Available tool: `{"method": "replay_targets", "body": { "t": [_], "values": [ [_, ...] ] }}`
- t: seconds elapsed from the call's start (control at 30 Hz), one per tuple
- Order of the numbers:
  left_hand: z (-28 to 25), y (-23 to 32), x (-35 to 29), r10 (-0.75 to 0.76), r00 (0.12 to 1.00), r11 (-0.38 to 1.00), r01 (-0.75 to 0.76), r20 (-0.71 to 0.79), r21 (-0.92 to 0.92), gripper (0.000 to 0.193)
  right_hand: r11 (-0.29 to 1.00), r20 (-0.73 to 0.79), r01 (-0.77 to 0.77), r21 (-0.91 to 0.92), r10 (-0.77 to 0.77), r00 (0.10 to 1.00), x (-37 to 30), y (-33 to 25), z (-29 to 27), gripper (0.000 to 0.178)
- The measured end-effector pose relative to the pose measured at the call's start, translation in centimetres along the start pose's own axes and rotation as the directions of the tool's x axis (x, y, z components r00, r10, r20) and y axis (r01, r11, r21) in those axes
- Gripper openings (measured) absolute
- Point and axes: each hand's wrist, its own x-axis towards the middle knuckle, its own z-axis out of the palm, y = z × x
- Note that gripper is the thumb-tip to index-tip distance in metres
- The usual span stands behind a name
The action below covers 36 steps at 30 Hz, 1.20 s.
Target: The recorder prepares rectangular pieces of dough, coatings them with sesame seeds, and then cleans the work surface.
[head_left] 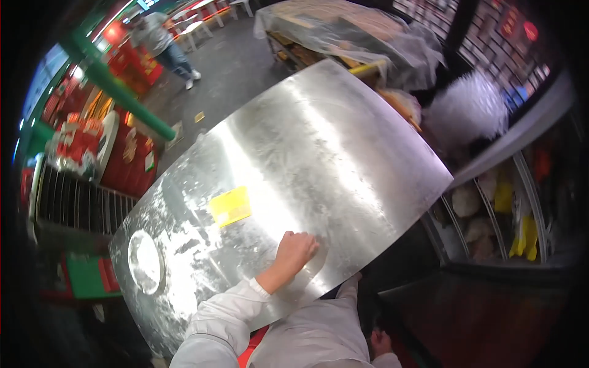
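Note:
A wide metal table [380,141] fills the middle of the view, smeared with white powder on its left part. My left hand [296,250] is closed in a fist over the table's near side; what it holds, if anything, is hidden. Beyond it, a flat yellow rectangle [230,207] lies on the metal. Toward the left end sits a round whitish dish-like shape [146,262] amid the powder. Low at my right side, away from the table, hangs my right hand [383,341]; its fingers are dim and blurred.
Behind the table stands a bench under clear plastic sheeting [343,21]. A whitish translucent bundle [466,109] is at the right, above a rack with yellow items [524,236]. A green post [119,92] rises at left. Another person [153,40] stands farther back.

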Motion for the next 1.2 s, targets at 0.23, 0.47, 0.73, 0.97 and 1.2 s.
{"method": "replay_targets", "body": {
  "t": [0.23,0.47,0.73,0.97,1.2],
  "values": [
    [1.5,-5.8,-18.4,-0.263,0.940,0.939,0.198,-0.215,-0.281,0.020,0.362,0.097,0.462,-0.810,-0.694,0.713,6.7,-5.2,-3.1,0.038],
    [3.4,-6.9,-28.4,-0.740,0.633,0.621,0.513,-0.227,-0.593,0.035,0.075,0.562,0.829,-0.554,-0.702,0.439,15.8,-19.4,3.4,0.037],
    [-8.7,-10.4,-36.1,-0.943,0.003,0.308,0.383,-0.332,-0.871,0.053,-0.117,0.807,0.949,-0.293,-0.563,0.179,21.8,-29.5,2.7,0.037],
    [-20.8,-8.7,-38.3,-0.781,-0.080,0.505,0.503,-0.619,-0.701,0.054,-0.220,0.942,0.975,0.042,-0.316,-0.112,22.9,-36.0,8.9,0.037],
    [-16.5,-3.3,-45.6,-0.793,-0.182,0.454,0.460,-0.582,-0.763,0.042,-0.234,0.966,0.949,0.213,-0.097,-0.241,19.9,-40.9,13.6,0.037]
  ]
}}
